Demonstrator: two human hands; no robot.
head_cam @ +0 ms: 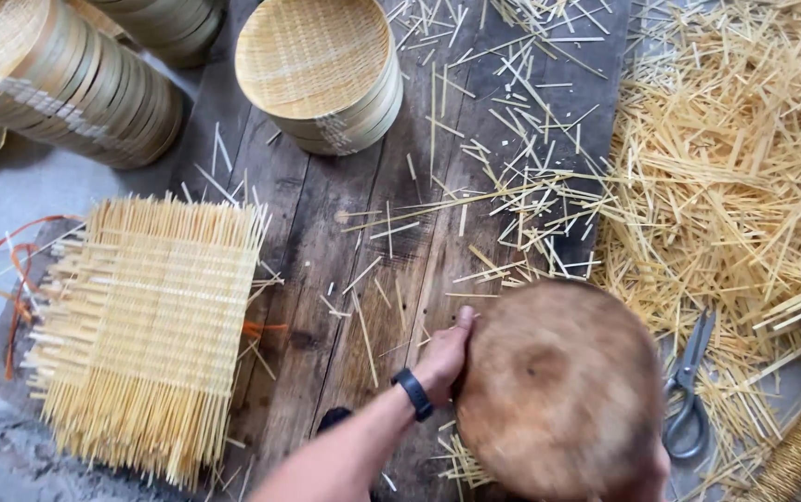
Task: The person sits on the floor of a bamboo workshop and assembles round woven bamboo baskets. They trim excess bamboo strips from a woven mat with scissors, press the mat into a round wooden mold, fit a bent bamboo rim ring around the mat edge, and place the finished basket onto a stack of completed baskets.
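Note:
My left hand (445, 355), with a black band on the wrist, grips the left edge of a round brown wooden disc (558, 390). The disc is blurred and lies over the dark wooden board (363, 279) near the bottom of the view. Only a sliver of my right hand (649, 472) shows, at the disc's lower right edge; its grip is hidden. Short bamboo slivers stick out from under the disc at the lower left.
A stack of square woven bamboo mats (145, 325) lies at the left. Round woven bamboo trays (319, 70) are stacked at the top, with more leaning (66, 79) at the top left. A heap of loose bamboo strips (735, 177) fills the right. Grey scissors (689, 390) lie beside the disc.

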